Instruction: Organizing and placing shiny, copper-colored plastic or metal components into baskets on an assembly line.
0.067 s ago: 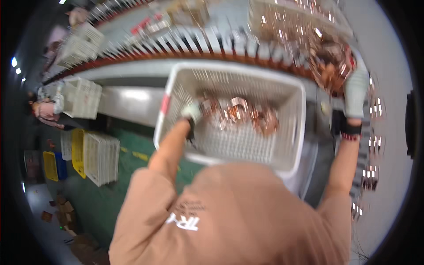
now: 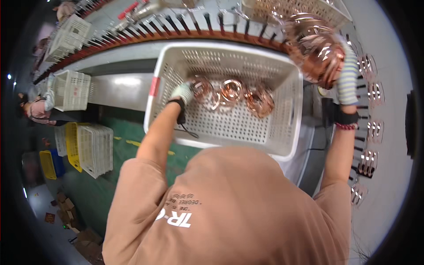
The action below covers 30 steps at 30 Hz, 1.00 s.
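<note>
My right hand (image 2: 347,77), in a pale striped glove, is closed around a bundle of shiny copper-coloured curved pieces (image 2: 324,59) held above the basket's far right corner. Motion smears the bundle. Inside the white perforated plastic basket (image 2: 225,148), my gloved left hand (image 2: 182,92) is up against the leftmost copper-coloured ring-like piece (image 2: 201,88). Its fingertips are mostly hidden, so I cannot tell whether they grip it. Other shiny ring-like pieces, one in the middle (image 2: 231,89) and one at the right (image 2: 259,102), lie on the basket floor.
A curved rack (image 2: 194,34) with a row of black-handled items runs behind the basket. Beyond it stands another pale basket (image 2: 338,13). More copper-coloured pieces (image 2: 375,95) line the right side. Stacked crates (image 2: 95,150) stand at the left, near another person (image 2: 39,108).
The view has shifted, so the basket sits slightly higher and further left. My right hand and its bundle have moved slightly left. My left hand stays at the same place in the basket.
</note>
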Motion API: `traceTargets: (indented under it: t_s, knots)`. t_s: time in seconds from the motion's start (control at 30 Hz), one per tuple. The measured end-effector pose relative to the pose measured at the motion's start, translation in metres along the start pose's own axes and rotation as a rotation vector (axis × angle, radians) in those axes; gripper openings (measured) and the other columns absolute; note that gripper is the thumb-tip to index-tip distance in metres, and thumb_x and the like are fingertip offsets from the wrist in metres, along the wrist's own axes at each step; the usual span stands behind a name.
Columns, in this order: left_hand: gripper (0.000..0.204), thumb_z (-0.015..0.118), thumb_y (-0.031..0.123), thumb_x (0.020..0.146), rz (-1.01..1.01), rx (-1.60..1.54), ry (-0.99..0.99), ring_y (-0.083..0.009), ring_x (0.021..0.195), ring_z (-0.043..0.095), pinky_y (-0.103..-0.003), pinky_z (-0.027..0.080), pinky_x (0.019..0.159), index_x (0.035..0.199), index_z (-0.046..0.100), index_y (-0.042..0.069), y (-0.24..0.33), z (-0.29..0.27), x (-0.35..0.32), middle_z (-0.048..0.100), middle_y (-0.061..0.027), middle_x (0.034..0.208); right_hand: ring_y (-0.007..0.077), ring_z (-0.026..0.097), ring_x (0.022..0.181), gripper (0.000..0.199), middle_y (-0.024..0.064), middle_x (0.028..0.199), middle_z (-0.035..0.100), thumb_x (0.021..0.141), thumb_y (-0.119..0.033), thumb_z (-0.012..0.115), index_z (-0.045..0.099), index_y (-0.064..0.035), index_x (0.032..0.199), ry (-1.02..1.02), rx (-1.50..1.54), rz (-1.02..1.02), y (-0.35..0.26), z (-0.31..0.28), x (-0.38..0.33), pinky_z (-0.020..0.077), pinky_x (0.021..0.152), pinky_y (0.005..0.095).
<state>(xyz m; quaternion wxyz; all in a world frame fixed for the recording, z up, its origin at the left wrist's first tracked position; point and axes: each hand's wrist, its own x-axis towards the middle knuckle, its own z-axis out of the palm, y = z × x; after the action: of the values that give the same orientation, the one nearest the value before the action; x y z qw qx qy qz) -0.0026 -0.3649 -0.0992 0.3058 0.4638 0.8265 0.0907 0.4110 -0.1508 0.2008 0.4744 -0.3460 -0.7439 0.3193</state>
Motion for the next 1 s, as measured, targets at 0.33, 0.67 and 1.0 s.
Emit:
traceTargets:
  t_s: [0.33, 0.67, 1.0]
  knots:
    - [0.043, 0.06, 0.021, 0.09, -0.178, 0.088, -0.035, -0.0387, 0.117, 0.062, -0.046, 0.051, 0.098, 0.131, 0.061, 0.006, -0.021, 0.033, 0.006, 0.066, -0.0226, 0.124, 0.0404, 0.069, 0.096, 0.038, 0.0306, 0.099, 0.067, 0.082, -0.027, 0.061, 0.072, 0.0041, 0.099, -0.993, -0.488, 0.394, 0.14, 0.273, -0.138, 0.0536, 0.088, 0.0437]
    - [0.037, 0.058, 0.024, 0.087, -0.069, 0.189, -0.323, -0.04, 0.11, 0.065, -0.045, 0.052, 0.093, 0.116, 0.07, 0.006, 0.004, 0.025, 0.021, 0.069, -0.0208, 0.117, 0.0346, 0.068, 0.106, 0.067, 0.0267, 0.121, 0.066, 0.08, -0.025, 0.074, 0.051, 0.0095, 0.133, -0.821, -0.234, 0.849, 0.2, 0.363, -0.154, 0.0549, 0.089, 0.0409]
    - [0.044, 0.056, 0.035, 0.091, -0.024, 0.454, -0.526, -0.0421, 0.111, 0.065, -0.047, 0.052, 0.096, 0.117, 0.069, 0.003, 0.078, 0.038, 0.065, 0.068, -0.0257, 0.117, 0.0389, 0.066, 0.106, 0.045, 0.0256, 0.112, 0.069, 0.089, -0.032, 0.063, 0.067, -0.0001, 0.121, -0.645, -0.04, 0.49, 0.132, 0.148, -0.08, 0.051, 0.094, 0.0411]
